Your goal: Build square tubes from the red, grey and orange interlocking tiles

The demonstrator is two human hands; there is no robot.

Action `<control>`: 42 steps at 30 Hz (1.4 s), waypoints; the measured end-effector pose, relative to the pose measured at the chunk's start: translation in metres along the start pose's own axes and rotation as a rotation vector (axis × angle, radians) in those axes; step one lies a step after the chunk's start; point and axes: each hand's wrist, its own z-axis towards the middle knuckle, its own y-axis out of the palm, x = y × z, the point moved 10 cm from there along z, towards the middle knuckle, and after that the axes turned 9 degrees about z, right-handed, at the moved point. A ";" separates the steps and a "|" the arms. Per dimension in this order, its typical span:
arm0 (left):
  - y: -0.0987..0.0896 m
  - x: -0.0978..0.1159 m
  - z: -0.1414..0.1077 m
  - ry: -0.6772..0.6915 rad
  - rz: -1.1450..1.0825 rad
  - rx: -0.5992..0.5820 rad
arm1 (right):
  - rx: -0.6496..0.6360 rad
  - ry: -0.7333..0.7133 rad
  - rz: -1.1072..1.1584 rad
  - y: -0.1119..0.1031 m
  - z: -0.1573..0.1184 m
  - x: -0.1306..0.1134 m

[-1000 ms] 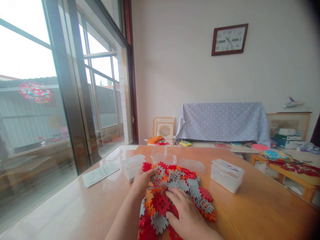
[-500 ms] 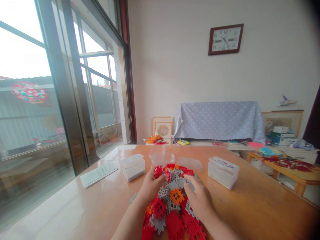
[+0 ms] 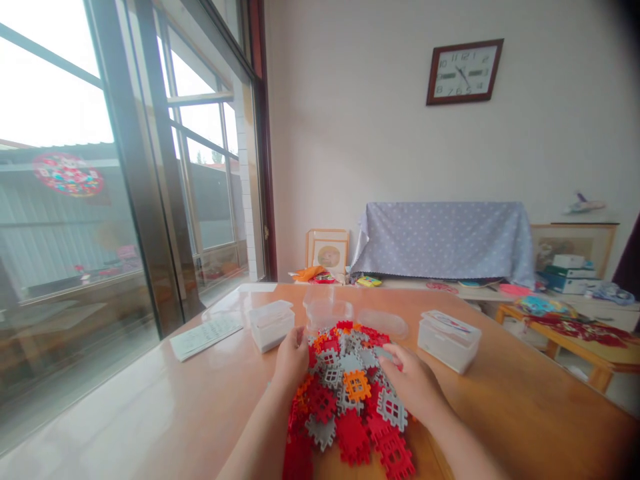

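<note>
A heap of red, grey and orange interlocking plastic pieces (image 3: 353, 427) lies on the wooden table (image 3: 500, 413) in front of me. My left hand (image 3: 293, 357) is at the heap's upper left edge, its fingers curled together; whether anything is between them is hidden. At the upper right side of the heap, my right hand (image 3: 407, 377) has its fingers bent over a grey piece, with the fingertips near or on it; a firm hold cannot be made out. An orange window-shaped piece (image 3: 357, 385) lies on top between the hands.
Clear plastic boxes stand left (image 3: 271, 327) and right (image 3: 449, 341) of the heap. Behind it are an open clear container (image 3: 327, 313) and a clear lid (image 3: 383, 323). A printed sheet (image 3: 206, 335) lies at the left, near the window.
My left hand has moved left, off the red piece it was touching. My right hand has shifted slightly right, uncovering a grey window-shaped piece. The camera view has turned slightly.
</note>
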 end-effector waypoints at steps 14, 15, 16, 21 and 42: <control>0.045 0.090 -0.081 0.409 0.271 -0.598 | -0.561 0.084 -0.027 0.005 -0.032 0.030; 0.050 0.090 -0.087 0.434 0.292 -0.636 | -0.556 0.076 -0.017 0.008 -0.034 0.027; 0.054 0.089 -0.092 0.453 0.308 -0.661 | -0.545 0.067 -0.013 0.011 -0.036 0.025; 0.064 0.072 -0.091 0.434 0.410 -0.696 | -0.532 0.015 -0.086 0.023 -0.035 0.011; 0.042 0.054 -0.051 0.388 0.351 -0.414 | -0.184 -0.229 -0.088 0.030 -0.013 -0.028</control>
